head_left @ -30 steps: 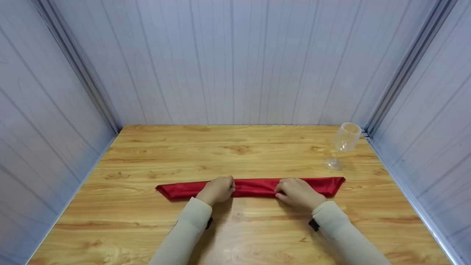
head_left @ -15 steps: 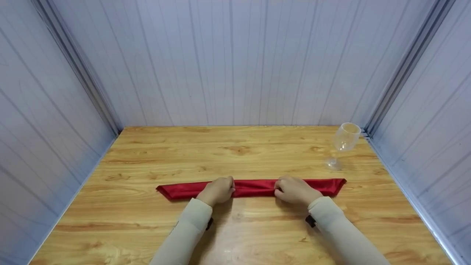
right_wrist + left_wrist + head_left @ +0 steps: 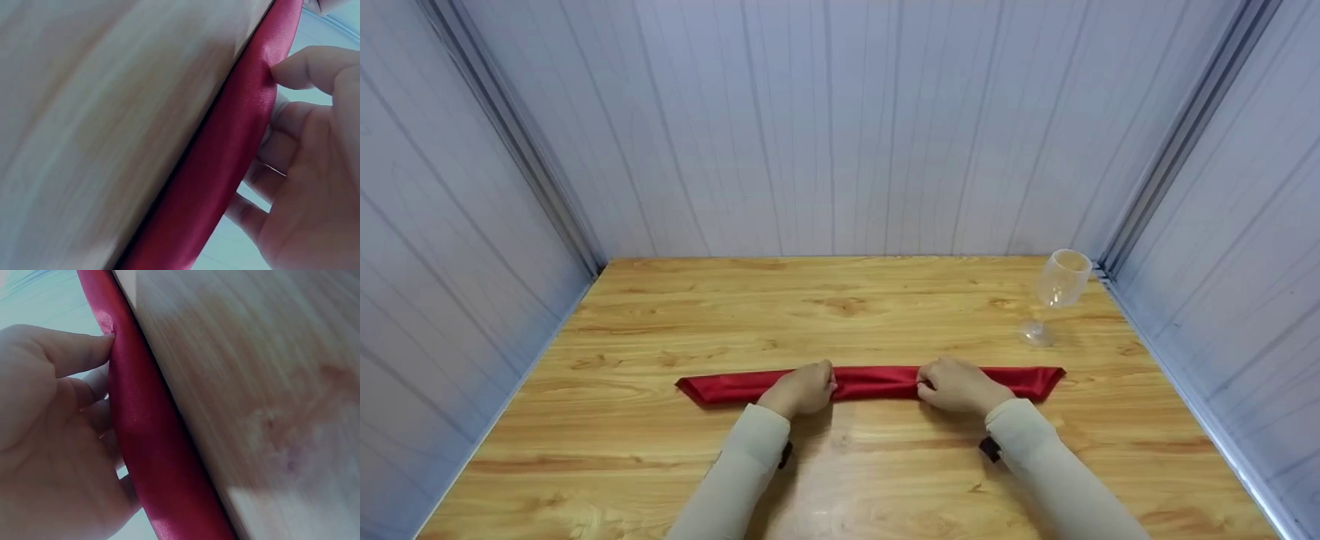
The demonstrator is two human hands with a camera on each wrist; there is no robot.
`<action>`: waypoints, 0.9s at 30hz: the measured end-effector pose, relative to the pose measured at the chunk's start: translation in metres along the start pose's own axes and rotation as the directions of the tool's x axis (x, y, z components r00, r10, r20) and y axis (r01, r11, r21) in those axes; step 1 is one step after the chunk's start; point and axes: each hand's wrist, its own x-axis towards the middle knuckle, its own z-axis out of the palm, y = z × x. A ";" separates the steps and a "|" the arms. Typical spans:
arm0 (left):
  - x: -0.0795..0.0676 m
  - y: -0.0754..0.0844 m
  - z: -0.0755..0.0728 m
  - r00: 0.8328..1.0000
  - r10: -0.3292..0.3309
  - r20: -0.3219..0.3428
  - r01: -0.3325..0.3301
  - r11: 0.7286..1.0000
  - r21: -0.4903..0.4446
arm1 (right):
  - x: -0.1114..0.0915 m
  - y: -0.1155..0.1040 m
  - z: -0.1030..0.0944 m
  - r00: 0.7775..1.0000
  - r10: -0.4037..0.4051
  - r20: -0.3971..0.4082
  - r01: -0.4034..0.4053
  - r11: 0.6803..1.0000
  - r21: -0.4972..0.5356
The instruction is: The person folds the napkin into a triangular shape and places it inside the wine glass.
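A red satin napkin (image 3: pixel 876 382), folded into a long flat strip with slanted ends, lies across the wooden table. My left hand (image 3: pixel 801 388) grips it left of its middle, and my right hand (image 3: pixel 960 386) grips it to the right. In the left wrist view the thumb (image 3: pixel 84 351) presses the napkin's near side while the fingers reach behind it. The right wrist view has a matching hold, with the thumb (image 3: pixel 306 67) denting the red fabric (image 3: pixel 225 140). Parts of the fingers are hidden behind the cloth.
A clear wine glass (image 3: pixel 1063 279) stands upright toward the back right of the table (image 3: pixel 840 315), beyond the napkin's right end. Pale panel walls (image 3: pixel 855 127) rise along the back and both sides.
My right hand has shifted slightly left and curled its fingers in more on the napkin. My left hand has stayed almost in place. The napkin strip looks slightly narrower between the hands.
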 end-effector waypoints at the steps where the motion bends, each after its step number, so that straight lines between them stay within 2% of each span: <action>1: 0.000 -0.001 0.000 1.000 -0.001 0.002 0.001 1.000 -0.010 | 0.000 0.000 0.000 1.000 0.006 -0.002 -0.006 1.000 0.008; 6: 0.000 -0.002 0.001 1.000 0.025 -0.008 -0.025 1.000 0.002 | -0.001 0.003 0.002 1.000 0.023 -0.005 -0.023 0.999 0.044; 12: -0.002 -0.004 0.001 0.997 0.056 -0.045 -0.052 0.996 0.071 | -0.001 0.007 0.005 0.999 -0.039 -0.037 0.040 0.998 0.040; 16: -0.004 -0.004 0.003 0.991 0.083 -0.104 -0.069 0.989 0.132 | -0.002 0.007 0.004 0.998 -0.043 -0.048 0.046 0.998 0.048; 18: -0.006 -0.004 0.004 0.983 0.104 -0.150 -0.077 0.982 0.173 | -0.002 0.006 0.004 0.998 -0.046 -0.054 0.048 0.998 0.039; 23: -0.007 -0.001 0.007 0.944 0.182 -0.274 -0.113 0.962 0.250 | -0.004 0.003 0.003 0.992 -0.068 -0.105 0.067 0.998 -0.007; 25: -0.007 0.000 0.007 0.931 0.211 -0.298 -0.134 0.956 0.260 | -0.004 0.001 0.004 0.989 -0.071 -0.132 0.070 0.997 -0.014; 27: -0.006 0.001 0.008 0.926 0.226 -0.303 -0.147 0.954 0.260 | -0.004 -0.001 0.005 0.986 -0.069 -0.154 0.067 0.998 -0.015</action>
